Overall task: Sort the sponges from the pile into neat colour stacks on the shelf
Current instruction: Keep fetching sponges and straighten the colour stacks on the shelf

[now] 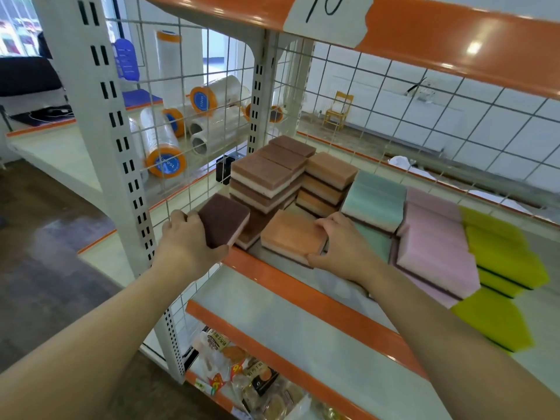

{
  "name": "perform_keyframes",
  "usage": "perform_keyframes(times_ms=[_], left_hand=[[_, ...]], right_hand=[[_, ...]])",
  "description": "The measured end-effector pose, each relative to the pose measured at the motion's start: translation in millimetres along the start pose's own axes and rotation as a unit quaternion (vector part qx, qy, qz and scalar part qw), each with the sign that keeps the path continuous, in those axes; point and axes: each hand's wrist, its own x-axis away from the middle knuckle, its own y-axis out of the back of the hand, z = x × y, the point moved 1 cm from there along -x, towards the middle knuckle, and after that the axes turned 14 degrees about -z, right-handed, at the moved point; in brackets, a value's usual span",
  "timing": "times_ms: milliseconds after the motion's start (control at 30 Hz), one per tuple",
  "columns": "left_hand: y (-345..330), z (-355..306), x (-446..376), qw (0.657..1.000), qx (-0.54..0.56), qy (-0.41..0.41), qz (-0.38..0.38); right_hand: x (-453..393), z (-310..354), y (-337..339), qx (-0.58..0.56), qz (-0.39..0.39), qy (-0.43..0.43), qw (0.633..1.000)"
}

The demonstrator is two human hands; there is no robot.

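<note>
Sponges lie in colour groups on the shelf (272, 274). Brown-topped stacks (266, 174) stand at the back left, with an orange stack (328, 177) beside them. To the right come teal sponges (375, 198), pink sponges (433, 237) and yellow-green sponges (503, 253). My left hand (188, 241) grips a dark brown sponge (222, 219), tilted at the shelf's front left corner. My right hand (342, 241) holds the right edge of an orange sponge (292, 234) that rests on another sponge near the front.
A wire mesh panel (181, 116) closes the shelf's left side, and another wire grid (424, 116) forms its back. The orange shelf above (454, 40) hangs low overhead. Rolls of plastic film (163, 147) lie on the neighbouring shelf. Packaged goods (242, 374) fill the shelf below.
</note>
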Motion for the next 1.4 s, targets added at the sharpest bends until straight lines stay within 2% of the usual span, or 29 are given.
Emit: perform_keyframes(times_ms=[300, 833, 1000, 1400], left_hand=[[1, 4, -2, 0.999, 0.031, 0.006, 0.008], [1, 8, 3, 1.000, 0.025, -0.005, -0.005], [4, 9, 0, 0.999, 0.046, -0.009, -0.019], [2, 6, -6, 0.999, 0.044, -0.013, -0.004]], right_hand=[[-12, 3, -19, 0.097, 0.000, -0.009, 0.995], [-15, 15, -33, 0.089, -0.030, 0.072, 0.993], [-16, 25, -41, 0.099, 0.017, 0.089, 0.991], [-39, 21, -38, 0.159, 0.063, 0.056, 0.984]])
